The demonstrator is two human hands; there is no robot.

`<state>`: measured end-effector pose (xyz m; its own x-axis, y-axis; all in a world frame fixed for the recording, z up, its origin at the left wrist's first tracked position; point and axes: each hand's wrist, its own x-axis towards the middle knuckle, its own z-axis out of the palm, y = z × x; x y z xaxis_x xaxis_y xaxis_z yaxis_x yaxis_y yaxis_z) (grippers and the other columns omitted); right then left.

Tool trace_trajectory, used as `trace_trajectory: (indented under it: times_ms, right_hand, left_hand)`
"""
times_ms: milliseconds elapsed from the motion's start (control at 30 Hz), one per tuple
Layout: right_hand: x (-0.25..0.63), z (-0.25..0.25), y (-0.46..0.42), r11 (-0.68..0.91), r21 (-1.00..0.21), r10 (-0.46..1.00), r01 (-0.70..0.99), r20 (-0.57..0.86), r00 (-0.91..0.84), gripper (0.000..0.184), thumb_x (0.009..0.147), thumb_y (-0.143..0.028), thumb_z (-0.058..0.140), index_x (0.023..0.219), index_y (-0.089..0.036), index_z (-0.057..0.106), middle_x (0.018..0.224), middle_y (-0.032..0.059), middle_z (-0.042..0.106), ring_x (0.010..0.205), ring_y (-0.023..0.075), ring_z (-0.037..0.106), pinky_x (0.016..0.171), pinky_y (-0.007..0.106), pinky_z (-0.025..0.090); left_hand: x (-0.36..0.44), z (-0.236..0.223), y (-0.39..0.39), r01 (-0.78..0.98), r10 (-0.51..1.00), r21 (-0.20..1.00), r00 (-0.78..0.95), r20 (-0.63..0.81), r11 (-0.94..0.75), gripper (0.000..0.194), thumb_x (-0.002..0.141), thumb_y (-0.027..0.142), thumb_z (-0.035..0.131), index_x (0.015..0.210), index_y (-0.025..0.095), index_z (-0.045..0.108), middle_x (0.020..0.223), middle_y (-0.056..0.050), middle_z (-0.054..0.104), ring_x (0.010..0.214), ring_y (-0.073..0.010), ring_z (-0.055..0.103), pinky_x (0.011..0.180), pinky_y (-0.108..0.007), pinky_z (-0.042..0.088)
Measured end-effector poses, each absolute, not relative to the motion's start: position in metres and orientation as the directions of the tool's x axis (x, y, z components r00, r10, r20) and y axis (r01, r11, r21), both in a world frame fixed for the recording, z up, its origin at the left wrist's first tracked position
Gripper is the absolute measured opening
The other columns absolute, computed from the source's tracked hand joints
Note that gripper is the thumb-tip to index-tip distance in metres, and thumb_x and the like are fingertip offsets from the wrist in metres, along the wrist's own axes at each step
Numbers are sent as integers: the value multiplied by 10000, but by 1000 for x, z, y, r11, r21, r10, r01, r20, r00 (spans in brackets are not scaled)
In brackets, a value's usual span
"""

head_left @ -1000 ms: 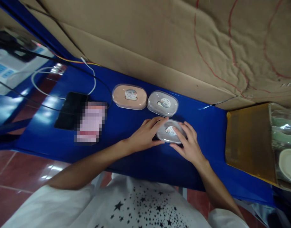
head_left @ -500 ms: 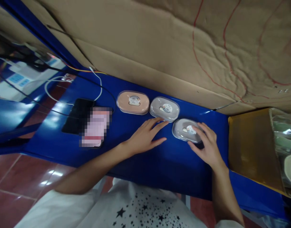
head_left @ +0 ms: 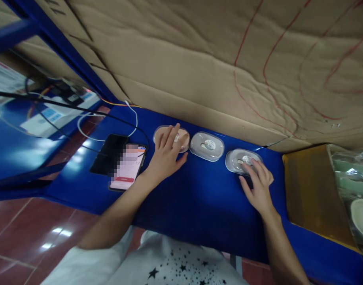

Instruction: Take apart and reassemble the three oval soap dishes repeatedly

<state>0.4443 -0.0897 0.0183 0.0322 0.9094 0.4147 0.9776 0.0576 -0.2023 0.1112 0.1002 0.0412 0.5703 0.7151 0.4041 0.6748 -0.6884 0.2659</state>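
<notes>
Three oval lidded boxes with clear covers and round labels stand in a row on the blue tabletop (head_left: 199,194). My left hand (head_left: 166,152) lies over the pink box (head_left: 184,136) at the left, its fingers stretched out and partly hiding the lid. In the middle is a grey box (head_left: 207,146) that neither hand touches. At the right end, my right hand (head_left: 258,184) rests its fingertips on the label and near edge of another grey box (head_left: 236,160), fingers apart and not wrapped round it.
Left of the boxes lie a black phone (head_left: 108,152) and a phone with a lit screen (head_left: 128,166), near a white cable (head_left: 137,118). A cardboard sheet (head_left: 181,87) backs the table. On the right stands a carton (head_left: 312,190) with wrapped dishes beside it.
My right hand has slid the near grey box to the right, level with the row's end. My left hand has let go of it and moved left over the pink box.
</notes>
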Motion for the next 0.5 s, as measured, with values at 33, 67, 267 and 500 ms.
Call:
trace_trajectory:
  times_ms: [33, 67, 267, 500]
  right_hand:
    - [442, 18, -89, 73, -206, 907, 976, 421, 21, 588, 1045, -319, 652, 1609, -350, 490, 1615, 134, 554, 1516, 374, 486, 1207, 570, 359]
    - [439, 18, -88, 90, -209, 905, 974, 425, 8, 589, 1043, -310, 651, 1608, -353, 489, 1615, 131, 555, 1508, 370, 495, 1204, 563, 363]
    - [419, 22, -88, 156, -206, 891, 966, 452, -47, 568, 1040, -260, 649, 1584, -340, 508, 1613, 136, 549, 1512, 360, 498, 1203, 551, 369]
    - [394, 24, -92, 265, -224, 911, 938, 376, -168, 493, 1057, -254, 612, 1543, -310, 552, 1586, 146, 578, 1513, 361, 499, 1203, 587, 397]
  left_hand:
    - [109, 42, 104, 699, 730, 248, 565, 384, -671, 538, 1020, 280, 644, 1537, 159, 553, 1711, -247, 405, 1595, -453, 372, 1253, -684, 319]
    - [107, 43, 107, 713, 741, 235, 566, 362, -660, 514, 1017, 281, 649, 1512, 162, 580, 1679, -241, 458, 1569, -452, 413, 1248, -689, 321]
    - [93, 62, 72, 664, 692, 199, 675, 256, -721, 365, 959, 346, 789, 1295, 223, 718, 1381, -162, 700, 1303, -406, 638, 1158, -643, 436]
    - [75, 66, 23, 453, 506, 365, 861, 59, -813, 759, 886, 215, 868, 1555, 371, 543, 1715, -159, 411, 1567, -429, 425, 1189, -666, 411]
